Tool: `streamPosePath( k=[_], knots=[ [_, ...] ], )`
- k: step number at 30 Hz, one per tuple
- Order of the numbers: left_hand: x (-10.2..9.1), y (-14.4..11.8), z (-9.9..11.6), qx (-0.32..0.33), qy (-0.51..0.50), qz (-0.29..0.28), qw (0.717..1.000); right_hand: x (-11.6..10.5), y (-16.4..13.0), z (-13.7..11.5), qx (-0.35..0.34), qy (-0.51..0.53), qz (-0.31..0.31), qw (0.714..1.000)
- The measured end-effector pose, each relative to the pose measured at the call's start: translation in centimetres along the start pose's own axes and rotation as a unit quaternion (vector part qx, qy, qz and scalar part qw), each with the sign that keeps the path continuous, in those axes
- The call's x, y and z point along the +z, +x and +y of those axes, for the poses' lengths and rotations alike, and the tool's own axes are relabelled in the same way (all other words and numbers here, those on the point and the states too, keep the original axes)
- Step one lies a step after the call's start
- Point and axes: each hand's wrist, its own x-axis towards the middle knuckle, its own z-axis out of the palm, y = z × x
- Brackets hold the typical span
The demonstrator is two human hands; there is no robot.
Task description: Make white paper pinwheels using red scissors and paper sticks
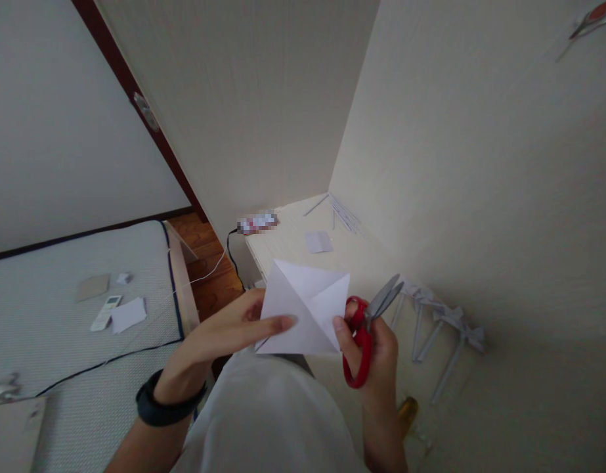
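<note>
A square white sheet of paper (295, 299) with diagonal creases is held up in front of my body. My left hand (256, 322) grips it from the left, thumb lying on top and the other fingers hidden behind. At its lower right edge, my right hand (369, 348) pinches the paper with the thumb. That same hand also carries a pair of scissors (366, 335) with red handles, hooked on the fingers; the blades point up and right, away from the sheet, and look slightly parted.
On the desk (287, 230) lie a small paper square (319, 242), thin paper sticks (345, 213) and several folded paper pieces with stems (440, 318). A golden roll (408, 415) is near my right forearm. Left, a mattress (61, 263) holds a remote control (106, 313) and papers (129, 315).
</note>
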Motion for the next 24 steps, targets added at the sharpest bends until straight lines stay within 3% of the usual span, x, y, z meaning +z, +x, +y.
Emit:
streamPosePath(
  k=[5, 11, 17, 20, 24],
  knots=[
    [0.5, 0.6, -0.9, -0.019, 0.029, -0.019, 0.999, 1.0, -0.1, -0.3, 0.009, 0.021, 0.107, 0.994],
    [3.8, 0.7, -2.3, 0.036, -0.104, 0.123, 0.986, 2.2, -1.2, -0.7, 0.045, 0.040, 0.210, 0.976],
    [6.6, 0.0, -2.8, 0.046, -0.208, 0.134, 0.968, 3.0, -2.1, -0.8, 0.040, 0.064, 0.217, 0.973],
    [6.9, -0.1, -2.6, 0.053, -0.239, 0.162, 0.956, 3.1, -2.2, -0.7, 0.047, 0.079, 0.231, 0.969],
    [7.0, 0.0, -2.6, 0.039, -0.224, 0.137, 0.964, 3.1, -2.1, -0.9, 0.042, 0.090, 0.209, 0.973]
  ],
)
